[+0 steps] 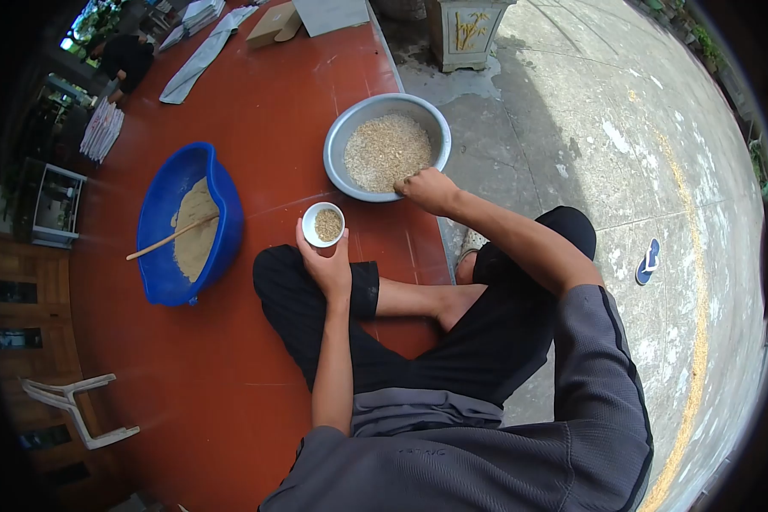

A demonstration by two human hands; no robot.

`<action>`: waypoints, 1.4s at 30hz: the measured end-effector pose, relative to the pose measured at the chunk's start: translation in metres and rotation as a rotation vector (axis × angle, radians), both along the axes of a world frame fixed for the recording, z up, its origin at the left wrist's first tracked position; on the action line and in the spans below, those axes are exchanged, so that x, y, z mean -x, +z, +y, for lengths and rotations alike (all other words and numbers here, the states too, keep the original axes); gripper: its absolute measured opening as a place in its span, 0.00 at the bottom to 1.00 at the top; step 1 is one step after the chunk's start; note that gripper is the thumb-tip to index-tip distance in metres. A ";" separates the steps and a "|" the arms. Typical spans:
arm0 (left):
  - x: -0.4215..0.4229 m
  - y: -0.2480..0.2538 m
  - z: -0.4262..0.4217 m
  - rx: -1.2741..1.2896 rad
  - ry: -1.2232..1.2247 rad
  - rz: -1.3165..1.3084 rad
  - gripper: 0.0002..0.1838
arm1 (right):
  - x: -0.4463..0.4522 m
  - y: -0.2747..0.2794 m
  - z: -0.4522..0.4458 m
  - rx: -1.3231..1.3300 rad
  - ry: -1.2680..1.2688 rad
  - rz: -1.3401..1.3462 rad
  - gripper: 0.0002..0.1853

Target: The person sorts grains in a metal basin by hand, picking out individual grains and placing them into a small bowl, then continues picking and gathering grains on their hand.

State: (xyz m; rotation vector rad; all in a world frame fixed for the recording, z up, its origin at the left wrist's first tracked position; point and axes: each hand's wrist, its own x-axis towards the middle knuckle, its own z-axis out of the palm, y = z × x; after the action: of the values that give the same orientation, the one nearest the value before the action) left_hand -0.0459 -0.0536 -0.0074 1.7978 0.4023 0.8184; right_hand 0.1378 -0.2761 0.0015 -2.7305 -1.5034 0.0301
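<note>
My left hand (326,263) holds a small white cup (312,229) with its fingers wrapped round the sides; tan grain-like bits (328,224) lie inside it. At the near right edge of a grey metal basin (337,171), my right hand (431,189) has its fingertips pressed together over the pale flaky grain (388,152). Whatever those fingertips pinch is too small to make out. To the left stands a blue plastic tub (155,213) with fine tan powder (198,230) and a wooden stick (172,237) lying across it.
Crossed legs are on the red floor (273,358). A cardboard box (273,24), papers and a long grey cloth (205,55) lie at the top. Another person (126,61) bends at upper left. A planter (472,32) and a blue sandal (648,262) are on the concrete at right.
</note>
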 end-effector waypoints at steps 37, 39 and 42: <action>0.003 0.006 -0.001 0.151 -0.049 -0.007 0.51 | -0.021 0.005 0.066 -0.314 -0.050 0.350 0.19; 0.003 0.007 -0.001 0.166 -0.048 0.004 0.51 | -0.024 -0.002 0.072 -0.307 -0.019 0.331 0.21; 0.003 0.003 0.001 0.176 -0.055 -0.008 0.51 | -0.032 -0.020 0.077 -0.301 0.051 0.327 0.23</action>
State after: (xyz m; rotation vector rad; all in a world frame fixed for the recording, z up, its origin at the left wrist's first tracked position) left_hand -0.0489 -0.0523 -0.0046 1.6348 0.4053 0.7283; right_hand 0.1695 -0.1992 -0.0181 -2.3183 -1.3603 0.2200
